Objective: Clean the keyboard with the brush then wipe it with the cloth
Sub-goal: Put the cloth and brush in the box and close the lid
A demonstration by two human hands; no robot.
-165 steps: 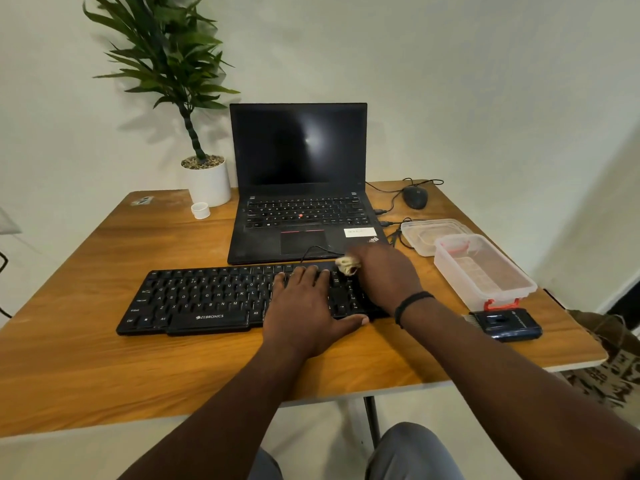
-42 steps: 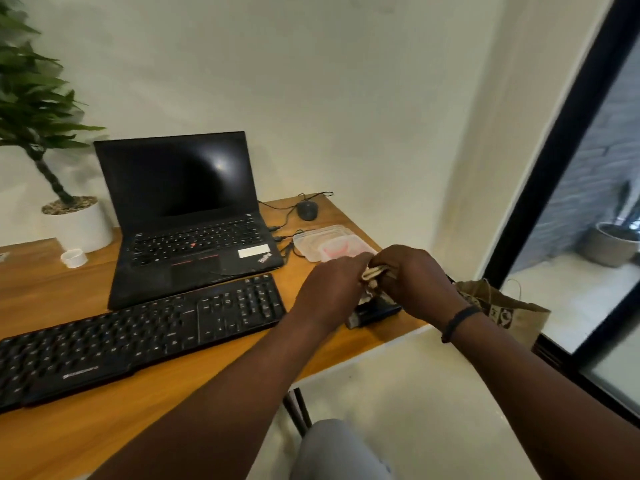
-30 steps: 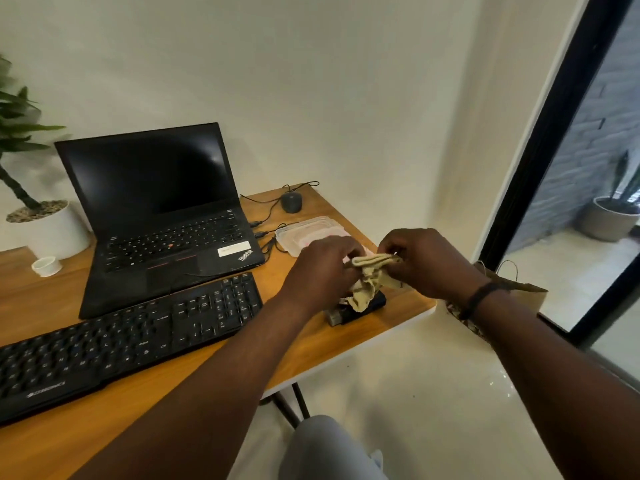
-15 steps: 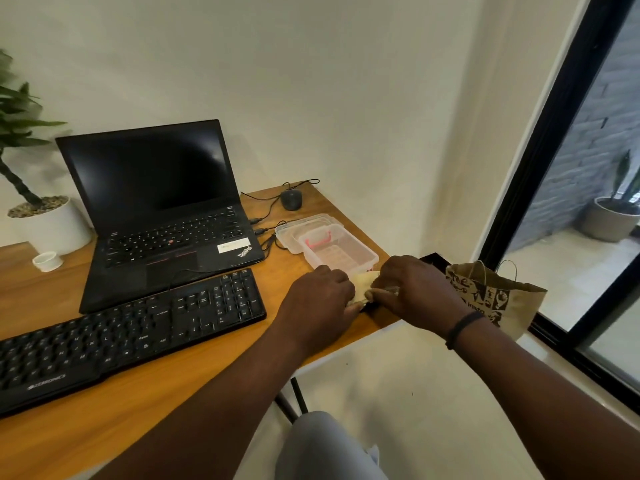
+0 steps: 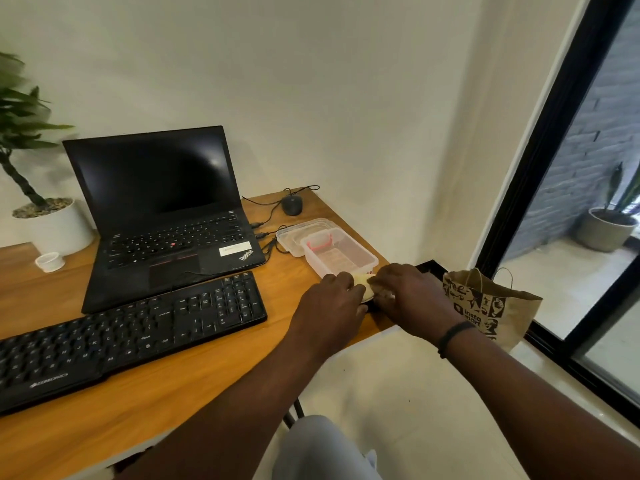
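Note:
The black keyboard (image 5: 131,336) lies on the wooden table (image 5: 214,372), left of both hands. A small beige cloth (image 5: 363,285) sits at the table's right front corner, folded between my left hand (image 5: 332,306) and my right hand (image 5: 412,299). Both hands hold it down there, fingers curled on its edges, on top of a dark object that is mostly hidden. No brush can be made out.
An open black laptop (image 5: 166,216) stands behind the keyboard. A clear plastic box (image 5: 341,254) and its lid (image 5: 294,235) sit just beyond my hands, a mouse (image 5: 292,204) farther back. A potted plant (image 5: 52,223) stands far left. A paper bag (image 5: 491,306) is on the floor beside the table.
My hands left the keyboard, carried the cloth to the table's right front corner, spread and folded it, and now hold it low against the dark object there.

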